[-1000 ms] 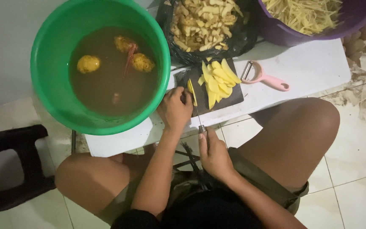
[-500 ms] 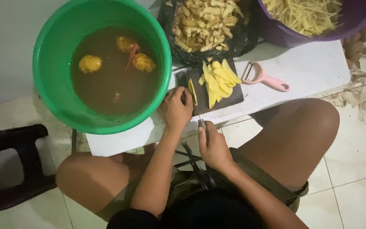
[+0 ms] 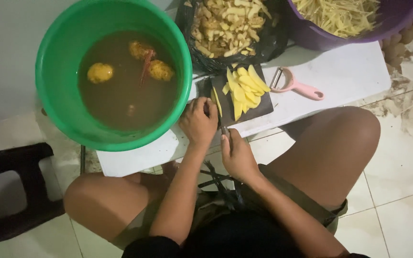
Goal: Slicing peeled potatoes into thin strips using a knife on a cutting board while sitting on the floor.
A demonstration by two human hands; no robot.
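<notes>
Head view: left hand [image 3: 198, 123] covers a potato piece, right hand [image 3: 236, 156] grips a mostly hidden knife [image 3: 225, 131].

Yellow potato slices [image 3: 243, 91] heaped on small dark cutting board [image 3: 264, 107].

The left hand [image 3: 198, 122] presses on a dark cutting board [image 3: 259, 106] at the near edge of the white bench [image 3: 340, 76] — yellow potato slices [image 3: 243, 90] lie on it. The right hand [image 3: 236, 156] grips a knife [image 3: 226, 132]. A green tub [image 3: 58, 62] of brown water sits at the left end — a pink peeler [image 3: 296, 85] lies beside the board.
</notes>
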